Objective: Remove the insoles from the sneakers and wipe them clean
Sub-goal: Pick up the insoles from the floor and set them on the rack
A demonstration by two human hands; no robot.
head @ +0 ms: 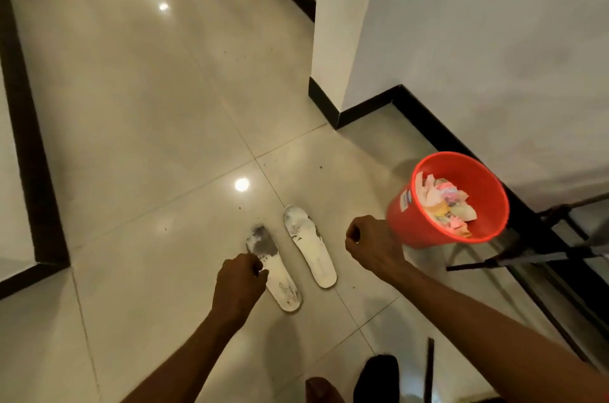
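Glazed cream tile floor (131, 139), seen from the head camera, fills most of the view; white walls (494, 40) with a black skirting bound it at the right. An orange-red plastic bucket (412, 224) stands near the wall, holding crumpled paper scraps (445, 204). Dark stand legs (527, 257) cross the floor beside it.

Both forearms reach forward. The left hand (239, 280) has its fingers curled and overlaps the near-left edge of the left insole (283, 287). Whether it pinches that edge or merely hovers over it cannot be told. The right hand (370, 244) is closed into a loose fist with nothing visible in it, just beside the bucket.

The two white insoles lie flat on the floor, side by side but apart. Their long axes are roughly parallel, running from near-right to far-left. The right insole (309, 244) lies between the hands, somewhat nearer the right one. Grey soiling marks the far end of the left insole, which suggests that wiping is unfinished. The left hand is best placed to lift it, along its length.
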